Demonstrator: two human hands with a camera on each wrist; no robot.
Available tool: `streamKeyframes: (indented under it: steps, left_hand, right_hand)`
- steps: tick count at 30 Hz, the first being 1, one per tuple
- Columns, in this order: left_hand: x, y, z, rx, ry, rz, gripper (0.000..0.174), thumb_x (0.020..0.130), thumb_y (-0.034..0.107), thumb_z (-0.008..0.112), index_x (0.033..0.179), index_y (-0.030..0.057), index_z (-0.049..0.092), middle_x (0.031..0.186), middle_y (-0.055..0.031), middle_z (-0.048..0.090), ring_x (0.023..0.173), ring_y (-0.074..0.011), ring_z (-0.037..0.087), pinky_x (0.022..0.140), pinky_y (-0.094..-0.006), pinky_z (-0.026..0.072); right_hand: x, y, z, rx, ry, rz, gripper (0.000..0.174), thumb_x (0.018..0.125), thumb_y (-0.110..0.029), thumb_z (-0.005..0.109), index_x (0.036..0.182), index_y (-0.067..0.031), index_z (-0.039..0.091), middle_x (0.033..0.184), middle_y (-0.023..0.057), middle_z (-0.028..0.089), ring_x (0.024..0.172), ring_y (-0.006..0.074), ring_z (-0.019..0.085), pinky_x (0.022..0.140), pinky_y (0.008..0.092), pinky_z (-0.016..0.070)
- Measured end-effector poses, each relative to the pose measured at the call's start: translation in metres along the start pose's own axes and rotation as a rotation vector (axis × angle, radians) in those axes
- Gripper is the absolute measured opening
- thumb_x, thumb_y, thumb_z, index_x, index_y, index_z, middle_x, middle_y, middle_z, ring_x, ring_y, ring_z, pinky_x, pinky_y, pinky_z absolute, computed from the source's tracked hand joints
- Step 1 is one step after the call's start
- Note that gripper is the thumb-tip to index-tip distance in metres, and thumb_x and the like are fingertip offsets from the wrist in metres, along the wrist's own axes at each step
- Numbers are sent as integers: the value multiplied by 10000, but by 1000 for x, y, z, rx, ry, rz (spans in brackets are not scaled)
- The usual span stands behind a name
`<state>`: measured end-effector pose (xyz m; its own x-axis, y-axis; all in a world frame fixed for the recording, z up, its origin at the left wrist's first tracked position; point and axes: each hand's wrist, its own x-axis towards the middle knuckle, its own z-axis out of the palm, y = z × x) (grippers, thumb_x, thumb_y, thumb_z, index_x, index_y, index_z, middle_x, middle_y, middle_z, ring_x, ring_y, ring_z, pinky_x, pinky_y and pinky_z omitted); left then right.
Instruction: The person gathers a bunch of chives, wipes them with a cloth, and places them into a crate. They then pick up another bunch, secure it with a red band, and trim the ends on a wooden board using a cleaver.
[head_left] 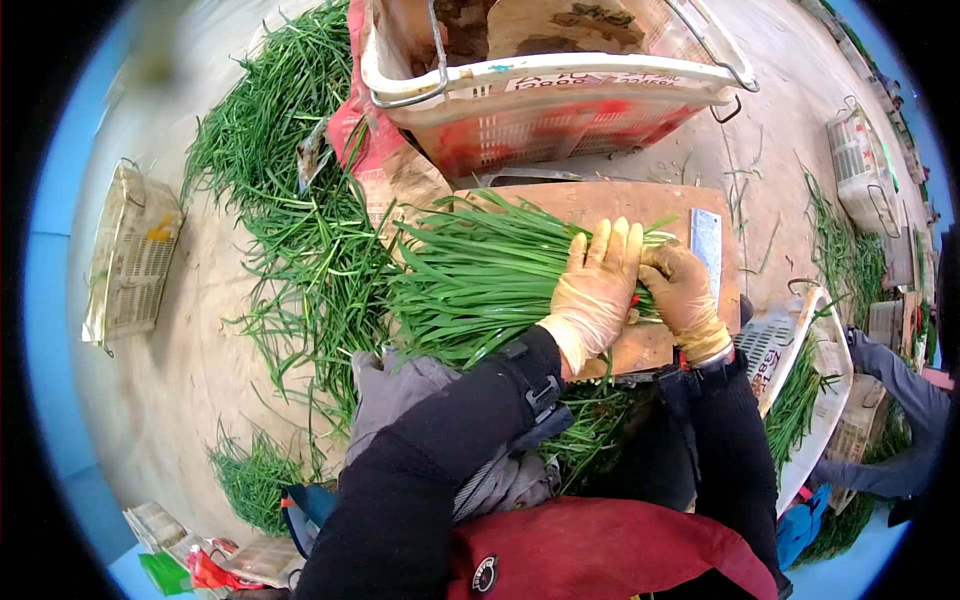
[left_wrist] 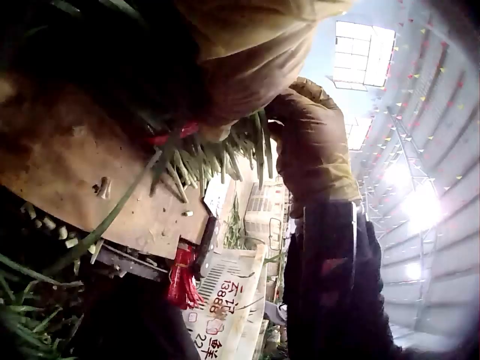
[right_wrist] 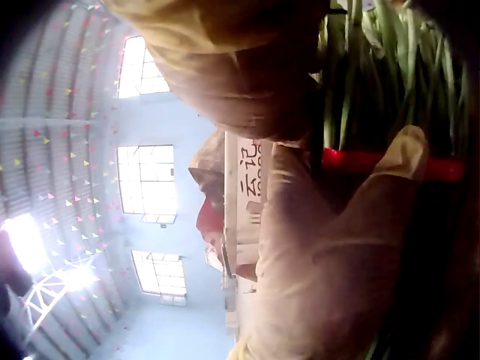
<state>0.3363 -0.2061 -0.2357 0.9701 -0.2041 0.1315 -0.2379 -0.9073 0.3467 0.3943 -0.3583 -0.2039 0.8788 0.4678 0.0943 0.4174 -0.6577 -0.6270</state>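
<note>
- Head view: the bunch (head_left: 480, 270) lies across the board (head_left: 570, 205), leaves to the left, stem ends toward the metal plate (head_left: 706, 245).
- Left hand (head_left: 598, 285): fingers nearly straight, laid over the bunch near its stem end; no closed grip. Right wrist view: its thumb touches the red band (right_wrist: 352, 160).
- Right hand (head_left: 685, 300): fingers curled, narrow, at the stem ends. Whether it pinches band or stems cannot be told.
- Done, as judged: stems gathered and roughly aligned; band across them. Closure of the band on the far side is hidden, so tying cannot be confirmed complete.
- Cut pieces (left_wrist: 66, 232) lie near the board edge; red strands (left_wrist: 182, 281) hang beside it.
- Left, as judged: the band to be confirmed secure; much material, since loose greens (head_left: 290, 120) lie heaped on the floor, ungathered.
</note>
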Motion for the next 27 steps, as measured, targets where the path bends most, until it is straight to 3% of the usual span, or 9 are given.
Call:
streamKeyframes:
  steps: [6,13,16,19,20,23,24,26,27]
  left_hand:
    - [-2,-1,6,-2,8,10,1034,788,412,731,1534,-13,156,1550,-226,309,1414,-365,349,1121,-505,296]
    - [-1,-4,5,-10,-66,30,883,844,385,664,1509,-16,242,1531,-236,350,1394,-350,389,1104,-503,322]
    - [-3,-4,15,52,-30,41,709,886,320,594,1467,-1,345,1490,-235,411,1381,-352,405,1099,-513,322]
    - [-4,-5,13,52,-94,69,569,905,270,531,1411,25,443,1454,-224,459,1378,-359,405,1102,-539,303]
    - [-5,-6,11,34,-139,83,533,909,257,512,1391,34,471,1443,-219,473,1379,-361,402,1104,-549,295]
    - [-4,-5,12,-108,-201,34,494,944,278,474,1402,94,489,1442,-159,489,1402,-358,349,1137,-573,234]
    - [-4,-5,10,-110,-243,49,496,952,293,454,1410,105,484,1450,-145,485,1410,-359,334,1143,-579,216]
    - [-5,-7,7,-112,-326,77,502,967,322,413,1425,125,473,1467,-116,476,1427,-363,303,1154,-591,182]
    - [-8,-7,13,-80,-269,83,517,945,364,436,1406,133,487,1455,-115,486,1406,-360,324,1150,-587,185]
  right_hand:
    - [15,20,6,203,7,228,169,857,-106,658,964,14,709,871,166,724,792,247,708,730,336,531]
    - [60,32,13,8,-26,331,191,879,-143,633,1000,-17,711,885,186,716,834,295,708,756,350,531]
    - [71,20,32,411,95,178,210,881,-183,633,1014,-44,716,936,207,704,901,335,693,808,366,529]
    - [83,7,30,12,-123,-30,203,877,-42,619,1048,25,706,911,129,715,845,171,658,781,289,507]
    - [86,1,33,-42,-216,96,214,882,-163,638,999,-4,722,923,169,713,862,256,689,801,355,520]
    - [102,-38,36,-446,-423,207,334,892,-330,626,977,-23,723,918,199,705,897,332,688,822,418,518]
    - [110,-39,42,-453,-514,235,446,890,-464,601,960,-41,725,922,219,693,929,385,663,844,465,507]
    - [116,-43,50,-519,-582,231,456,893,-472,605,976,-40,726,937,214,699,936,379,668,845,457,510]
    - [119,-48,54,-552,-616,229,461,895,-476,607,984,-39,727,944,211,702,940,376,671,846,453,511]
